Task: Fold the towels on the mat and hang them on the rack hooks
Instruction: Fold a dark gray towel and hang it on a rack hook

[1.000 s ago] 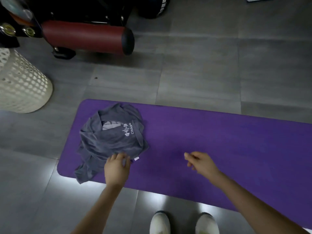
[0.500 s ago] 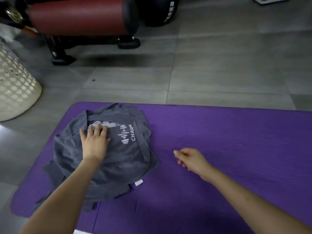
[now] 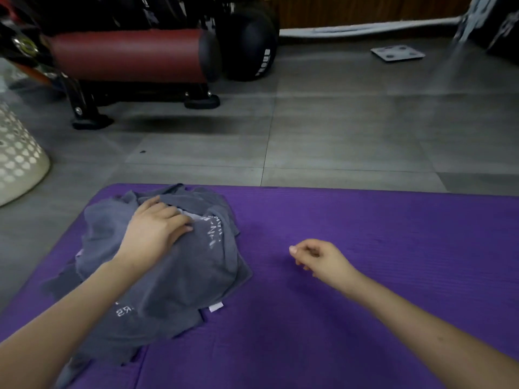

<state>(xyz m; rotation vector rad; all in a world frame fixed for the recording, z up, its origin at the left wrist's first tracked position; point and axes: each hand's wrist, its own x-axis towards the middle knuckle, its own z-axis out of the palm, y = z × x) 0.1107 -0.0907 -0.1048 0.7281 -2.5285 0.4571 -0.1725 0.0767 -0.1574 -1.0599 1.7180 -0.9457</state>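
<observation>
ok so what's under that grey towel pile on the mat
Only the purple mat shows around the edges of the grey towel pile. A pale patch peeks out between folds by the left hand, which rests on top. How many towels lie beneath is covered.

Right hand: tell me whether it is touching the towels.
No, the right hand is over bare purple mat, apart from the grey towels under the left hand.

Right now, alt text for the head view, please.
The left hand rests on a crumpled pile of grey towels at the left end of a purple mat. The right hand, loosely curled and holding nothing, is above bare mat to the right.
</observation>
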